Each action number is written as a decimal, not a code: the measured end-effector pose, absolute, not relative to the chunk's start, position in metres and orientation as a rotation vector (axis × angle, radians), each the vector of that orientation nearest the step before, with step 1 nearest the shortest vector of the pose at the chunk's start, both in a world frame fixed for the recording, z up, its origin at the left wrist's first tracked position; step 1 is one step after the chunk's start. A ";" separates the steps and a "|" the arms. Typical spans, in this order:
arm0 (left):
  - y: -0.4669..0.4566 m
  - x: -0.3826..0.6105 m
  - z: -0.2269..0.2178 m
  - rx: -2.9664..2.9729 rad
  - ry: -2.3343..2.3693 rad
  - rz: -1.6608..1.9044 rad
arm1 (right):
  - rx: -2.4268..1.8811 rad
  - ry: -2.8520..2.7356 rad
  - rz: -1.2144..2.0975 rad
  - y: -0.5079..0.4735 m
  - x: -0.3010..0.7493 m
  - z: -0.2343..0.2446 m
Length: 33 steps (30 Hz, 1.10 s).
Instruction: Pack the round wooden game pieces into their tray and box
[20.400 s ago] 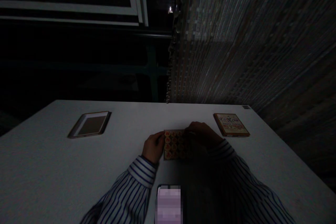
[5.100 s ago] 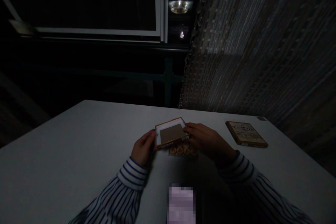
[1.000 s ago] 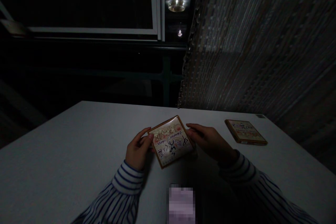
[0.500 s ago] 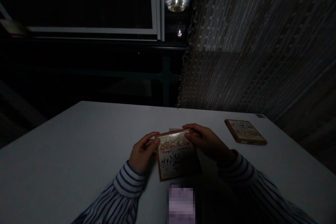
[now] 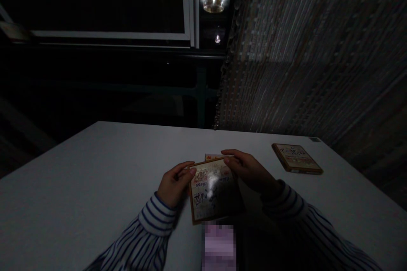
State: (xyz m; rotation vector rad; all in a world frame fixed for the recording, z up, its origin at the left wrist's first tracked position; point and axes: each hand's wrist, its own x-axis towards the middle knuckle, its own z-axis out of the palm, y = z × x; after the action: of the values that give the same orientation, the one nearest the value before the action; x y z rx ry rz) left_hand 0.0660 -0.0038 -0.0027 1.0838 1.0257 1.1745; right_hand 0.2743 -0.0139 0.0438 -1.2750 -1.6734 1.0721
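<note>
Both sets of fingers clamp box lid point(image 5: 211, 190) between left hand point(image 5: 173, 184), right hand point(image 5: 251, 171).

printed box lid point(image 5: 211, 190), tilted, held above tray point(image 5: 212, 157)

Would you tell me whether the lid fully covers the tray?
No: held in left hand and right hand, the lid leaves the tray's far edge uncovered.

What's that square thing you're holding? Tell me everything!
It is a flat square lid, cardboard by the look, with a brown rim and a pale printed top; light glares off it. It sits low over the table, face up. The left hand pinches its left edge, the right hand its far right corner.
</note>
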 end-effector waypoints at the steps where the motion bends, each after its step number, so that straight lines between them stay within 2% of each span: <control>1: -0.003 0.065 -0.004 1.073 1.020 1.178 | -1.283 -1.651 1.097 -0.014 0.274 0.044; 12: 0.003 0.064 -0.006 0.851 1.134 1.395 | -1.232 -1.606 1.160 -0.009 0.279 0.033; 17: 0.009 0.060 -0.008 0.710 1.190 1.466 | -1.295 -1.675 1.080 -0.010 0.280 0.034; 24: 0.010 0.057 -0.009 0.636 1.177 1.464 | -1.226 -1.719 1.147 -0.011 0.282 0.036; 33: 0.010 0.060 -0.013 0.645 1.096 1.416 | -1.144 -1.784 1.016 -0.009 0.285 0.037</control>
State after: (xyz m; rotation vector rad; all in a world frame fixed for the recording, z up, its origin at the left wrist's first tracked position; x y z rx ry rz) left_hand 0.0601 0.0100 -0.0128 0.6445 1.0964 1.4163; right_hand 0.2853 -0.0087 0.0368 -1.1444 -1.7843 1.0165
